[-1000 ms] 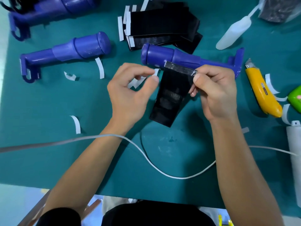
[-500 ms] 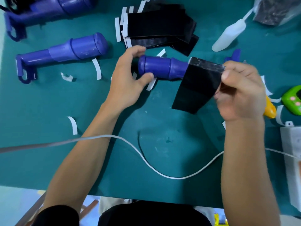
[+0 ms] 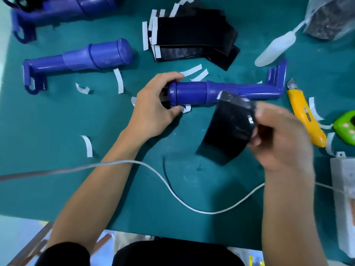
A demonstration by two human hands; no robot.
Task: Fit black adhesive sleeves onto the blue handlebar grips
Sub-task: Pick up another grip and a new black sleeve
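Observation:
A blue handlebar grip [image 3: 194, 94] lies across the green mat, thick end to the left. My left hand [image 3: 153, 109] grips that thick end between thumb and fingers. My right hand [image 3: 280, 139], blurred, pinches a black adhesive sleeve [image 3: 228, 127] by its right edge. The sleeve's top strip sits just in front of the grip's narrow shaft, and I cannot tell whether it touches. A stack of black sleeves [image 3: 192, 41] with white backing tabs lies behind the grip.
Two more blue grips [image 3: 80, 58] [image 3: 63, 8] lie at the back left. White backing strips [image 3: 119, 80] litter the mat. A yellow utility knife [image 3: 305, 114], a green object [image 3: 345, 127] and a white box [image 3: 343, 198] sit right. A white cable [image 3: 172, 191] crosses the front.
My right hand has pulled the sleeve down and toward me, off the shaft, uncovering the grip's right end. My left hand keeps its hold on the thick end.

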